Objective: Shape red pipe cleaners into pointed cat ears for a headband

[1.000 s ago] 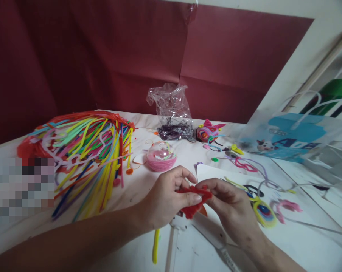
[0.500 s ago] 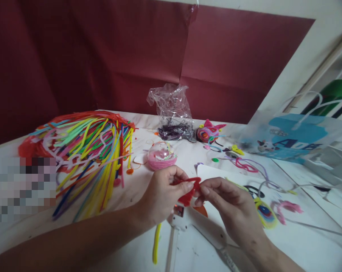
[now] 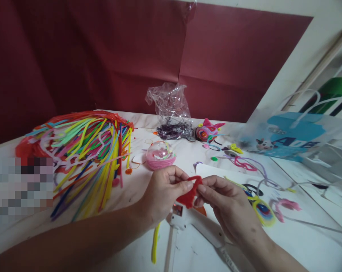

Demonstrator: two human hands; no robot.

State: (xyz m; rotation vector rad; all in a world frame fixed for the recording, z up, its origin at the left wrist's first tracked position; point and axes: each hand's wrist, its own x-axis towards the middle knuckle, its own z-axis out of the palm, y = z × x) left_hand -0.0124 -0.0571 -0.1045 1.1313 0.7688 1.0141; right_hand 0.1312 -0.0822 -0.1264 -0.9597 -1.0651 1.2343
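Observation:
Both hands meet low in the middle of the view, above a white table (image 3: 273, 241). My left hand (image 3: 162, 194) pinches one end of a bent red pipe cleaner (image 3: 189, 194) between thumb and fingers. My right hand (image 3: 230, 209) pinches the other end, fingers curled around it. Under the hands lies a white glue gun (image 3: 193, 223) with a small red light. A yellow pipe cleaner (image 3: 154, 241) lies on the table below my left wrist.
A big heap of coloured pipe cleaners (image 3: 86, 151) fills the left side. Behind the hands stand a pink ball with a clear dome (image 3: 160, 155), a clear plastic bag (image 3: 172, 113) and a pink cat-eared figure (image 3: 207, 132). White paper with coiled shapes (image 3: 261, 209) lies right, a blue printed bag (image 3: 293, 138) beyond.
The red pipe cleaner has been bent and turned between the fingers, from a flatter shape to a more upright one. Both hands stay in about the same place.

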